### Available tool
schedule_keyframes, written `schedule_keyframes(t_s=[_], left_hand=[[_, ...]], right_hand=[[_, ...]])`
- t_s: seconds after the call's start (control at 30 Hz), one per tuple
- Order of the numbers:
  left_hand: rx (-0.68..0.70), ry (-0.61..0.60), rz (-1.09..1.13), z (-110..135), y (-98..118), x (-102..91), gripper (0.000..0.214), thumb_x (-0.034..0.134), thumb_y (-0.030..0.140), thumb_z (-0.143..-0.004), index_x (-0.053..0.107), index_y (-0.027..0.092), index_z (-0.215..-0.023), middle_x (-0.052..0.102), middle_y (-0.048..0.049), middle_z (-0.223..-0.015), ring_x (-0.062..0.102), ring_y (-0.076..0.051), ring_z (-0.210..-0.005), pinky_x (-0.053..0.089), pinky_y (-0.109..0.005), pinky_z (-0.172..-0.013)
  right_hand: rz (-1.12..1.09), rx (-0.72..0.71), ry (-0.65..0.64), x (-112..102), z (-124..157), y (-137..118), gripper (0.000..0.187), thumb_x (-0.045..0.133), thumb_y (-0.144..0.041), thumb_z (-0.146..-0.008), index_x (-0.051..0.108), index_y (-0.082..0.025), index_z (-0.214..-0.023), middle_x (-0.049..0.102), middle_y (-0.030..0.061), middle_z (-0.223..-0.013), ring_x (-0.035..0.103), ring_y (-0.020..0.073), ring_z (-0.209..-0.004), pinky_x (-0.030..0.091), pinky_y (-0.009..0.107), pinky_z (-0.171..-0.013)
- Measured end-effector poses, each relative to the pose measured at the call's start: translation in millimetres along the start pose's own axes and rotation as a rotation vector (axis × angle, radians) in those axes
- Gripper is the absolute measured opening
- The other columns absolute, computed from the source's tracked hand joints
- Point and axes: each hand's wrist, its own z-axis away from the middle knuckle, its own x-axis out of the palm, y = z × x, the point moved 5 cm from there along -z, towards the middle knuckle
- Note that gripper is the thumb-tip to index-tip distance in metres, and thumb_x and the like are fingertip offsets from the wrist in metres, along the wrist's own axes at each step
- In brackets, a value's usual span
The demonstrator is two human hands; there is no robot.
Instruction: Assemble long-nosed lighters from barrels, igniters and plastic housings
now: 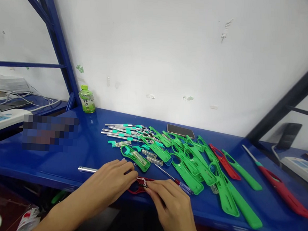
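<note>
Near the table's front edge lies a red lighter shell [133, 190], partly covered by my hands. A silver metal tube [87, 169] sticks out to the left, beyond my left wrist. My left hand [116, 176] is closed over the shell's left part, its fingertips by a white wire [142, 179]. On the right, my right hand [170, 201] pinches a small black part [144, 185] with the wire attached. Just behind my hands are green lighter shells [188, 174], clear fuel tanks [154, 160], teal triggers [126, 150] and a screwdriver [182, 185].
Silver tubes with wires [119, 132] lie in a pile at the back. A phone [180, 130] and a green bottle [87, 99] stand or lie near the wall. A red shell half [224, 162] and a whole red lighter [283, 191] lie at right. Blue posts [61, 49] frame the table.
</note>
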Motion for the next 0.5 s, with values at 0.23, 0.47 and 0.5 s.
schedule_keyframes(t_s=[0.23,0.47,0.5], left_hand=[[-0.064,0.028,0.125,2.8,-3.8,-6.4,0.023,0.053,0.016,-0.108,0.072,0.024,-0.118,0.073,-0.0041,-0.108,0.069,-0.024,-0.097,0.054,-0.038,-0.086],[-0.321,0.171,0.104,13.3,-52.9,-18.5,0.034,0.043,0.029,-0.110,0.077,0.023,-0.116,0.076,-0.0078,-0.111,0.071,-0.026,-0.101,0.055,-0.039,-0.090],[-0.362,0.177,0.089,15.0,-62.2,-18.8,0.036,0.043,0.030,-0.109,0.077,0.022,-0.116,0.076,-0.0084,-0.112,0.071,-0.027,-0.102,0.056,-0.040,-0.089]], right_hand=[[0.002,0.007,-0.007,-0.2,1.4,-0.7,0.017,0.062,-0.020,-0.107,0.078,-0.023,-0.110,0.082,0.0014,-0.099,0.075,0.0192,-0.084,0.060,0.031,-0.080],[-0.005,0.012,0.000,-0.7,0.0,-0.4,0.016,0.062,-0.022,-0.107,0.079,-0.024,-0.110,0.083,0.0015,-0.099,0.076,0.0196,-0.083,0.060,0.031,-0.080],[0.000,0.013,0.002,-0.7,-0.3,-0.4,0.017,0.062,-0.022,-0.108,0.079,-0.024,-0.109,0.083,0.0016,-0.099,0.076,0.0198,-0.083,0.060,0.031,-0.080]])
